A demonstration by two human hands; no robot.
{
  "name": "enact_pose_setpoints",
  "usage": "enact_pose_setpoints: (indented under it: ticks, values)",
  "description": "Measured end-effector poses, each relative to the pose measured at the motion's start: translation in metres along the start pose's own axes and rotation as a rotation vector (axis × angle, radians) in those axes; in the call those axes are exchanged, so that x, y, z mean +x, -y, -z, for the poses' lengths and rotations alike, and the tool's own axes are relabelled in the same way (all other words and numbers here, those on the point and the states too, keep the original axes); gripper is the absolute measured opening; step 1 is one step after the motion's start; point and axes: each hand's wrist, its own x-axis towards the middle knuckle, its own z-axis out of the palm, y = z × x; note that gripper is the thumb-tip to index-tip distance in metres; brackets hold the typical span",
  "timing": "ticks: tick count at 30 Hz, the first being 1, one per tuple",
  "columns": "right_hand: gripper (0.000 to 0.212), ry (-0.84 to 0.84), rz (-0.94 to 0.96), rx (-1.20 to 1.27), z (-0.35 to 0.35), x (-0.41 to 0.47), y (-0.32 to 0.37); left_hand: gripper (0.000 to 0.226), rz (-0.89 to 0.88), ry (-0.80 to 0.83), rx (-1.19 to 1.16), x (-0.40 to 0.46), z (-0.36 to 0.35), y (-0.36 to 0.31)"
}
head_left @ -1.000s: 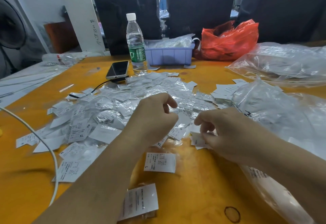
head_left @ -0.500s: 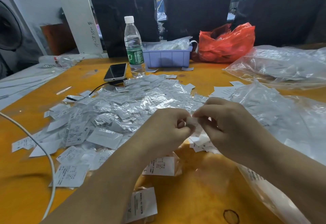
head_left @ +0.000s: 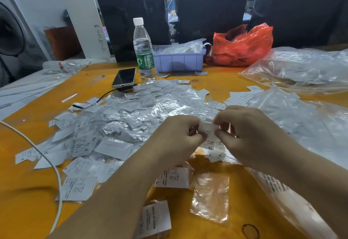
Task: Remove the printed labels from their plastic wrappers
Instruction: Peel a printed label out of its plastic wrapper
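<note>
Nearest to me, an empty clear wrapper (head_left: 211, 199) lies flat on the orange surface (head_left: 28, 191), with a few printed labels (head_left: 172, 177) beside it, one marked L. Just beyond, both hands are raised over the surface and meet on one small white label (head_left: 208, 128): the left hand (head_left: 175, 139) pinches its left end with curled fingers, and the right hand (head_left: 250, 135) pinches the right end the same way. So each grip is pressed together on that piece; whether plastic is around it I cannot tell from here. Under the right hand sit more labels, one reading XL. To do this step well, I would say, one hand should pinch only the film at its open edge while the other draws the paper straight out, slowly, so the label does not crease or tear. Keeping the hands low over the pile would help a dropped piece land where it belongs. Behind the hands spreads a broad heap of wrapped labels (head_left: 131, 114), shiny and jumbled, and large clear bags (head_left: 301, 124) lie to the right. A white cable (head_left: 54, 173) curves along the left side. Farther back stand a phone (head_left: 125, 77), a water bottle (head_left: 143, 50), a lilac tray (head_left: 178, 60) and a red bag (head_left: 243, 45).
</note>
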Motion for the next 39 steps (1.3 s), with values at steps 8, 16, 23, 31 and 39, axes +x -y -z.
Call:
enact_pose_setpoints:
  ticks: [8, 16, 23, 31, 39]
  values:
    - [0.008, -0.132, 0.04, 0.043, 0.006, 0.0, 0.002, 0.03, 0.014, -0.011, 0.041, -0.001, 0.002, -0.002]
    - [0.014, -0.127, -0.002, 0.093, 0.004, -0.001, -0.003, 0.006, -0.011, 0.083, 0.08, -0.003, 0.003, -0.006]
    - [0.014, -0.144, 0.005, 0.122, 0.006, 0.0, -0.006, 0.039, 0.039, 0.288, 0.291, -0.006, 0.001, -0.009]
    - [0.016, -0.071, -0.129, 0.24, 0.004, 0.001, -0.006, 0.024, 0.013, 0.262, 0.346, -0.003, -0.003, -0.009]
    - [0.016, 0.019, -0.194, 0.179, 0.0, 0.002, -0.009, 0.019, 0.031, 0.228, 0.459, -0.003, 0.003, -0.007]
